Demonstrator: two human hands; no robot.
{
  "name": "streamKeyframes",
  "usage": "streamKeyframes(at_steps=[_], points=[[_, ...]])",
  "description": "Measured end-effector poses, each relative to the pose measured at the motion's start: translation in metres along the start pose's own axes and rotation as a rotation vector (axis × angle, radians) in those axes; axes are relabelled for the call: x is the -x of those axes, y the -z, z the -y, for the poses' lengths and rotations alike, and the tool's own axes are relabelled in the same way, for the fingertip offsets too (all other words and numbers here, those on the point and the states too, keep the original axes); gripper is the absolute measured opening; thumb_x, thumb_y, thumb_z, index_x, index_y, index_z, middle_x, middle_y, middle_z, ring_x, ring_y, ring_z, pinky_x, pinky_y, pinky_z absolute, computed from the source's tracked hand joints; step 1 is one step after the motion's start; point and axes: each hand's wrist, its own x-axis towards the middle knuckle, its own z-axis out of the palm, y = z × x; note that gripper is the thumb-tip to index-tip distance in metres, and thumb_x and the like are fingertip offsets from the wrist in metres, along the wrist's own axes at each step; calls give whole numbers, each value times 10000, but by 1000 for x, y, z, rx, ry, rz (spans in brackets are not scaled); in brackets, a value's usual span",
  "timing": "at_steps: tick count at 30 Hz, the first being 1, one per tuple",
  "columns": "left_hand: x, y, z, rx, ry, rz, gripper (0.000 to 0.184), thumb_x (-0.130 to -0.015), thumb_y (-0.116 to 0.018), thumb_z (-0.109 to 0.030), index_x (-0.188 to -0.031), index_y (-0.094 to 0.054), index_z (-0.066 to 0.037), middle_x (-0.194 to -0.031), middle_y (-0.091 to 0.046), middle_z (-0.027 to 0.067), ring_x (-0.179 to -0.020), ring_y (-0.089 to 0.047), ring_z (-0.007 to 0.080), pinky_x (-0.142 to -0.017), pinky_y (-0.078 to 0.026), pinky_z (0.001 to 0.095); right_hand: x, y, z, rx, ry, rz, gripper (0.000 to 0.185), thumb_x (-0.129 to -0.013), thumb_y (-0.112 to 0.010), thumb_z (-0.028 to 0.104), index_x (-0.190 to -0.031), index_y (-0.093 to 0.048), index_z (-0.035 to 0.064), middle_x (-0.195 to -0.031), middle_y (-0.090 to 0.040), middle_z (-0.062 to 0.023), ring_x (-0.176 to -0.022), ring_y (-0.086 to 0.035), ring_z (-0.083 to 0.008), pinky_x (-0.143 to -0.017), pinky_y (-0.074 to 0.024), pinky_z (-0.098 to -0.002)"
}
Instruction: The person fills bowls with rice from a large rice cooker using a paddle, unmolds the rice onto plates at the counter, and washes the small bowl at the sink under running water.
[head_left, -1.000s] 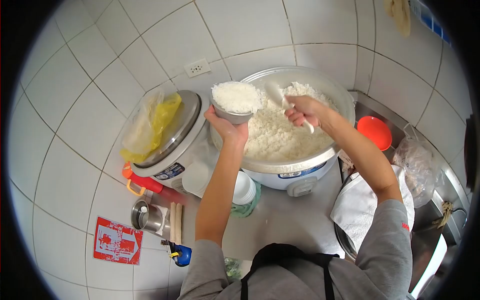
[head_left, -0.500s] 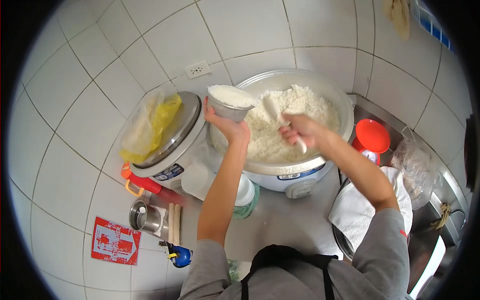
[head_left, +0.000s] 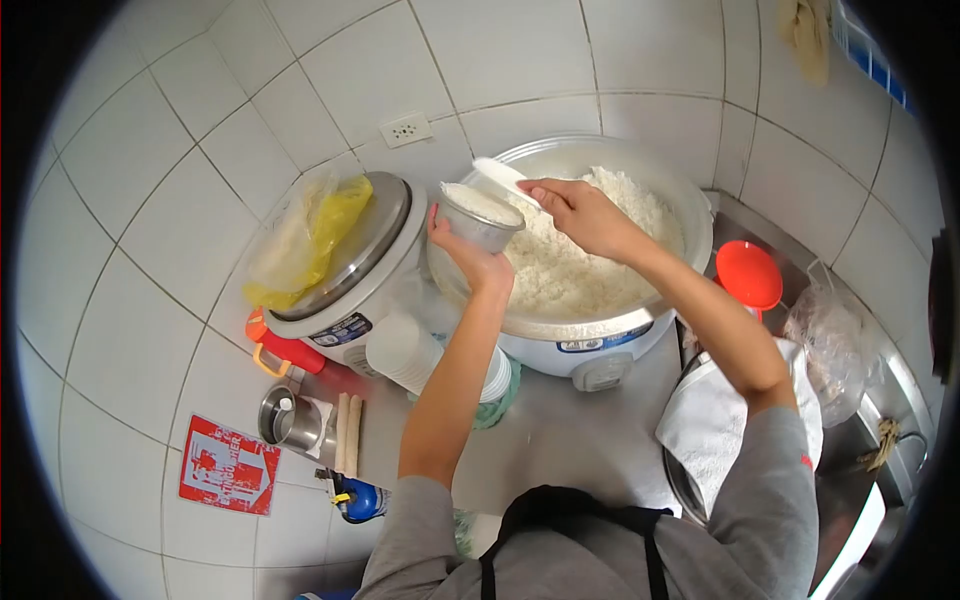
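Observation:
My left hand [head_left: 475, 265] grips a small metal bowl [head_left: 482, 232] from below, holding it over the left rim of a large rice cooker [head_left: 535, 352]. White rice fills the bowl to about its brim. In my right hand [head_left: 592, 215] is a white rice paddle [head_left: 497, 174], its blade raised just above and behind the bowl. Whether the blade touches the bowl's rice I cannot tell. A big mass of cooked rice [head_left: 590, 270] lies in the open cooker, heaped higher toward the back right.
A second, lidded rice cooker [head_left: 395, 290] stands left, a yellow plastic bag [head_left: 335, 235] on its lid. Stacked white cups [head_left: 400, 350] are near my left forearm. To the right are a red plastic scoop [head_left: 750, 275], a white towel [head_left: 715, 415] and a clear bag [head_left: 828, 340].
My right hand has lifted the paddle out of the rice, up and left to beside the bowl. My left hand and the bowl have shifted slightly right and down in view.

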Motion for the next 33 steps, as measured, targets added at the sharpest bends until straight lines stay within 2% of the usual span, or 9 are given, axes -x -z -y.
streamKeyframes(at_steps=[5,9,15,16,19,23,26,29,33], points=[[8,-3,-9,28,105,-33,462,-816,-294,-372,-1211,-361,-141,-1205,-409,54,-1130,-380,227,-930,-311,357,7,-22,-3,158,88,33,342,-901,-382,295,-1141,-520,93,-942,-608,-158,-841,-577,-251,-784,-425,-329],[7,5,-9,64,192,109,467,-815,-270,-383,-1171,-415,-118,-1183,-446,60,-1110,-413,226,-929,-326,353,-26,22,21,-71,-191,9,313,-876,-371,225,-1042,-567,46,-865,-590,-211,-804,-579,-334,-735,-446,-369],[25,5,-15,101,264,106,476,-818,-260,-394,-1124,-458,-88,-1164,-466,56,-1101,-425,219,-925,-336,355,-15,-12,-16,245,323,-11,314,-857,-382,225,-1031,-555,30,-725,-595,-159,-595,-561,-232,-564,-446,-350],[25,8,-14,132,267,115,476,-820,-257,-396,-1115,-465,-85,-1156,-472,56,-1097,-429,222,-922,-339,358,-14,3,-2,-21,-110,100,306,-854,-387,233,-1013,-548,26,-678,-580,-144,-518,-520,-201,-487,-423,-330],[31,-1,-19,128,250,122,476,-825,-249,-404,-1109,-466,-91,-1154,-474,54,-1091,-433,228,-922,-341,368,-11,26,-7,-368,-451,124,300,-850,-401,243,-1006,-552,36,-652,-575,-130,-473,-488,-174,-448,-407,-303],[41,-12,-21,107,164,137,475,-830,-242,-419,-1131,-447,-114,-1186,-447,45,-1100,-422,231,-930,-331,392,-3,-15,-32,428,246,-181,310,-861,-394,270,-1007,-561,54,-770,-622,-159,-621,-600,-290,-584,-468,-363],[35,5,-28,217,163,259,488,-822,-279,-420,-1167,-428,-109,-1215,-432,78,-1133,-396,309,-898,-315,550,4,11,3,118,-19,-128,391,-855,-405,351,-1008,-564,28,-750,-622,-130,-651,-599,-270,-609,-470,-344],[77,14,-79,313,271,231,528,-824,-317,-462,-1207,-390,-106,-1245,-412,85,-1146,-384,318,-916,-305,550,46,33,53,-158,-428,-17,465,-836,-448,433,-967,-578,6,-666,-575,-55,-609,-539,-130,-588,-440,-248],[171,115,-92,136,398,130,573,-848,-292,-513,-1267,-336,-125,-1307,-351,71,-1176,-366,270,-963,-296,482,135,-13,48,-333,-406,204,328,-752,-655,286,-903,-579,5,-717,-546,-5,-659,-490,-77,-597,-405,-225]])
